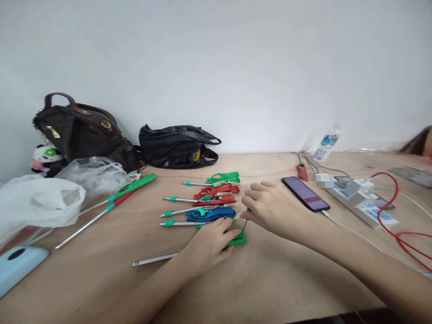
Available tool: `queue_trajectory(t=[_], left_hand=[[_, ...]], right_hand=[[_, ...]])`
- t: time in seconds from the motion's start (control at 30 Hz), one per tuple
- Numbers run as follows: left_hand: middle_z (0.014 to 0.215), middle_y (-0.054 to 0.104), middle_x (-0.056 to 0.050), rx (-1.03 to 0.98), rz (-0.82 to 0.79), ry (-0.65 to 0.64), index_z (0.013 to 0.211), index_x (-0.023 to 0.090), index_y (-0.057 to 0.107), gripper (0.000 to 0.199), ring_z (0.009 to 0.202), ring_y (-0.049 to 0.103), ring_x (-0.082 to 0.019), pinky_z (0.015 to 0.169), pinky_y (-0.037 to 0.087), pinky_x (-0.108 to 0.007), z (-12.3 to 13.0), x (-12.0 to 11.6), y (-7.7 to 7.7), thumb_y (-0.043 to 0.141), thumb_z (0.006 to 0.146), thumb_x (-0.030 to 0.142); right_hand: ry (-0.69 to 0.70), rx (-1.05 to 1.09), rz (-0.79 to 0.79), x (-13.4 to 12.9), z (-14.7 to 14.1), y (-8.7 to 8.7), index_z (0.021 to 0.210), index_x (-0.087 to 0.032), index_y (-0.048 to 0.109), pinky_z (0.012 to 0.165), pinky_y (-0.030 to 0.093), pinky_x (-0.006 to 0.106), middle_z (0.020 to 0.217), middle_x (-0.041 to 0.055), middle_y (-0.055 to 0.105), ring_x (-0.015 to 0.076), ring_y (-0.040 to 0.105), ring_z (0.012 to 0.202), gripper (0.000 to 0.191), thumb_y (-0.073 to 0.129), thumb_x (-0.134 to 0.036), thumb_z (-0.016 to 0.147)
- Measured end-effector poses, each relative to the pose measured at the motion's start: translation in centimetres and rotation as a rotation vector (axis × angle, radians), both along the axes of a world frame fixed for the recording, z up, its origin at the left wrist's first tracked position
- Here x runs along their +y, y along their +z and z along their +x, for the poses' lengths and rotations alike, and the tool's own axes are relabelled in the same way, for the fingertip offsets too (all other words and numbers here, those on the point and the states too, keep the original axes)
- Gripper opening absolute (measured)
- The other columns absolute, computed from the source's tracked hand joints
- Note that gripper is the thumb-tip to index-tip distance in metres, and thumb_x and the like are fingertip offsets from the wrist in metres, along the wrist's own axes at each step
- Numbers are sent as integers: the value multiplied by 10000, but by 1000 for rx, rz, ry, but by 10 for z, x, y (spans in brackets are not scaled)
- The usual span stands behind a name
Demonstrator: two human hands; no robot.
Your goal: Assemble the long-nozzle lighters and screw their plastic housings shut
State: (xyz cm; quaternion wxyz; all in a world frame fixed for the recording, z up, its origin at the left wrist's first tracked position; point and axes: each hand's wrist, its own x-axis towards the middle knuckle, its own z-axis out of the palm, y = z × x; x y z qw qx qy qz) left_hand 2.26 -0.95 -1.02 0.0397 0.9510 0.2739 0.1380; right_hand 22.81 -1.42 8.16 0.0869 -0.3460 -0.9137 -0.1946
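My left hand point(209, 243) presses down on a green long-nosed lighter point(240, 240), whose handle shows past my fingertips. A silver metal tube point(153, 259) sticks out to the left from under that hand. My right hand point(261, 202) is closed around a screwdriver point(245, 226), its thin shaft angled down to the green handle and its grip mostly covered by my fingers. Just beyond my hands lie several opened lighters in a column: a blue one point(211, 215), a red one point(226, 189) and a green shell point(227, 177), with metal tubes and teal collars pointing left.
Left are two long lighters point(131, 189), a white plastic bag point(50, 198) and a light-blue object point(22, 267). Behind stand a dark backpack point(84, 130) and a black bag point(172, 146). Right are a phone point(303, 193), a power strip point(371, 213), cables and a bottle point(326, 144).
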Motion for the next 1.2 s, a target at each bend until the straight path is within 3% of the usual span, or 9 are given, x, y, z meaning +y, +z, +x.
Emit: queue_trajectory(t=[0.1,0.23,0.3,0.5,0.63,0.73,0.83,1.0,1.2], left_hand=[[994,568,-71,-7,8,-4,1105,194,590,302,918,560,-237,751,492,-325,0,0,0,539,811,145],[1009,562,-79,3,15,-9,1131,190,602,331,941,565,-243,767,499,-336,0,0,0,557,807,141],[1016,562,-84,15,15,-3,1140,189,603,339,943,566,-246,762,503,-341,0,0,1,554,808,143],[1022,575,-89,38,23,0,1135,186,616,350,930,575,-252,761,515,-360,0,0,1,558,793,136],[1039,573,-97,14,42,-11,1145,182,612,350,948,579,-260,778,519,-368,0,1,-1,551,803,140],[1047,573,-93,17,39,-3,1127,186,610,335,957,578,-255,783,519,-360,1,1,-1,548,802,135],[1054,575,-87,24,35,1,1125,191,604,331,965,572,-247,791,516,-350,1,0,-1,549,803,134],[1073,565,-89,10,40,-10,1144,196,598,342,984,566,-248,812,506,-348,0,0,-1,562,809,139],[1054,569,-76,52,-1,14,1153,195,588,338,967,562,-246,774,502,-337,1,-1,2,559,818,157]], right_hand=[[9,-65,21,-1,-1,0,731,-170,582,628,360,320,725,95,634,230,560,737,194,503,-122,902],[-45,0,-115,-7,4,5,924,-132,572,582,330,298,724,66,618,206,538,668,106,475,-128,879],[-64,-9,-146,-6,6,7,922,-136,562,560,308,289,704,54,609,192,530,629,108,482,-96,862],[-26,-110,51,0,0,0,792,-152,597,593,332,322,747,118,649,242,569,712,153,502,-98,899],[-11,-113,11,-2,-1,5,948,-140,572,572,319,311,783,86,649,215,556,659,101,486,-121,899],[-48,-178,-29,-4,-4,10,889,-149,559,542,285,296,694,54,636,183,544,591,105,495,-68,870],[-83,-232,-32,-5,-9,12,826,-136,568,558,302,293,727,96,660,206,589,677,112,498,-76,889],[8,-104,-124,-5,-5,12,968,-124,552,653,369,299,890,105,661,217,590,795,115,454,-101,913],[-67,-194,-89,-2,-6,9,766,-152,567,623,330,308,685,71,637,205,580,659,209,470,-190,947]])
